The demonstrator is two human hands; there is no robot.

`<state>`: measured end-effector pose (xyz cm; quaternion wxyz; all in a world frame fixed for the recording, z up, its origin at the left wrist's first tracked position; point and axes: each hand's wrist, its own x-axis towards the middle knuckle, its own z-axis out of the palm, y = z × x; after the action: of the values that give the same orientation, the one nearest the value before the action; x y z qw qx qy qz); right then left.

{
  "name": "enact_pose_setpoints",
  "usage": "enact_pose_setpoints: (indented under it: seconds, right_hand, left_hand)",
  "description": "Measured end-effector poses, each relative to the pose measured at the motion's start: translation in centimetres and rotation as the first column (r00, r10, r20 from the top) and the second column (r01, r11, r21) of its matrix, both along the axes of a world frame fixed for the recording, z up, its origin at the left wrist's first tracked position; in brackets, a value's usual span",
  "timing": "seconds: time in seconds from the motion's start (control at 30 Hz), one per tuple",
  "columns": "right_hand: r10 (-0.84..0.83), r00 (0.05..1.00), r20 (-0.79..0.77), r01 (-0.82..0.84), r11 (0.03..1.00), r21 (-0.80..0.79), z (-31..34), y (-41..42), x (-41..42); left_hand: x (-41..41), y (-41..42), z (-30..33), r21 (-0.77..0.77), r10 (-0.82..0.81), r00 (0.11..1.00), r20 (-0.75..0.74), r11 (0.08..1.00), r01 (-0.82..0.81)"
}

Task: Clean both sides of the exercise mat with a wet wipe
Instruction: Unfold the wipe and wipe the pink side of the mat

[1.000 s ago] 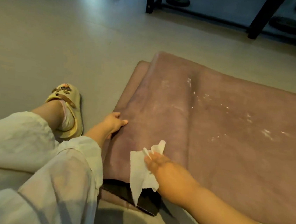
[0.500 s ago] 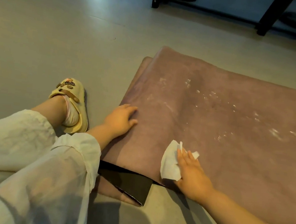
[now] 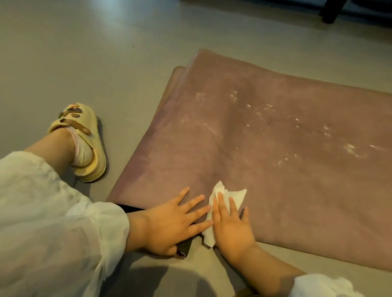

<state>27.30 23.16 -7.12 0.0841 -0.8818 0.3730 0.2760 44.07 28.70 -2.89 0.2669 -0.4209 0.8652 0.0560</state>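
1. The left hand [image 3: 173,221] lies flat, fingers spread and straight, pressing on the near edge of the mat [image 3: 286,157]. Judged purpose: to pin the mat against the floor [image 3: 79,51] so it does not slide or lift under the wiping.
2. The right hand [image 3: 230,227] lies flat just beside the left, fingers straight and slightly apart, pressing the wipe [image 3: 230,195] down on the mat. It pinches nothing; the palm and fingers carry the pressure.
3. The wipe lies under the right hand's fingers. Its crumpled top shows beyond the fingertips, and a strip shows between the two hands, hanging past the mat's near edge.
4. The mat is folded double on the floor and extends ahead of both hands and off to the right of the right hand. A dark underside corner [image 3: 184,246] shows beneath the left palm.
5. Pale smears [image 3: 349,148] remain on the mat, well ahead and right of the right hand. Judgement: the cleaning of this side is unfinished.
6. A sandalled foot [image 3: 82,141] rests on the floor left of the left hand.
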Motion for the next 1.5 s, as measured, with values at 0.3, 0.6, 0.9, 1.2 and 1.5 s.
enact_pose_setpoints:
  seconds: [0.3, 0.6, 0.9, 1.2, 1.5]
  right_hand:
    - [-0.204, 0.979, -0.021, 0.204, 0.979, 0.020, 0.1, 0.2, -1.3]
    - [-0.063, 0.998, -0.012, 0.063, 0.998, -0.018, -0.1, -0.3, -1.9]
    - [0.051, 0.998, -0.027, -0.050, 0.999, 0.011, 1.5, -0.9, -2.2]
    - [0.119, 0.993, -0.004, -0.119, 0.989, -0.083, 7.0, -0.1, -3.3]
    - [0.233, 0.968, -0.093, -0.231, 0.973, 0.030, 4.7, 1.5, -3.5]
  left_hand:
    - [-2.5, 0.2, 0.0, -0.083, 0.100, 0.994, 0.049, 0.992, -0.095]
    - [-4.9, -1.1, 0.3, -0.166, 0.275, 0.960, -0.056, 0.945, -0.281]
    - [-5.5, -1.5, -0.3, -0.199, 0.280, 0.959, 0.053, 0.944, -0.264]
    - [-6.4, -1.9, 1.9, -0.128, 0.324, 0.946, 0.006, 0.938, -0.321]
    - [-6.1, -0.7, 0.6, -0.152, 0.201, 0.977, -0.076, 0.966, -0.211]
